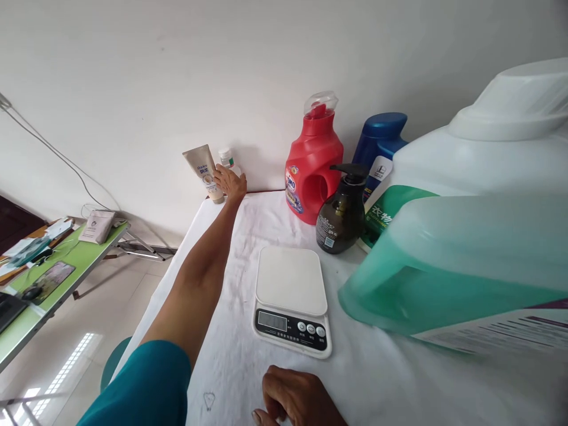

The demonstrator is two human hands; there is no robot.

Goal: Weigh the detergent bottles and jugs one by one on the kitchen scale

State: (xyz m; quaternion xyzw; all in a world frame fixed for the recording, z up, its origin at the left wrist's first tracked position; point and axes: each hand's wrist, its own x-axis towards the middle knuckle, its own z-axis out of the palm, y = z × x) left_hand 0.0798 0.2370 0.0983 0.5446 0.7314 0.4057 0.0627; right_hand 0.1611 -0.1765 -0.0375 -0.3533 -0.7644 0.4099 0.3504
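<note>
Desk (pixel 248 378), white cloth cover, set against a white wall.
Left hand (pixel 231 182): arm stretched to the far end, fingers closed around a beige tube (pixel 205 173) that leans tilted at the wall.
Small white bottle (pixel 228 161), green-banded cap: just behind that hand; contact cannot be told.
Right hand (pixel 295 397): resting on the cloth at the near edge, fingers curled under, holding nothing.
Kitchen scale (pixel 291 299), white, platform bare: mid-desk, just beyond the right hand.
Red detergent jug (pixel 314 163), dark pump bottle (pixel 341 212) before it, blue bottle (pixel 380 145): grouped at the far right.
Large green-liquid jug (pixel 470 236): close to the camera, partly blurred.
Green side table (pixel 53 278), left, cluttered.
</note>
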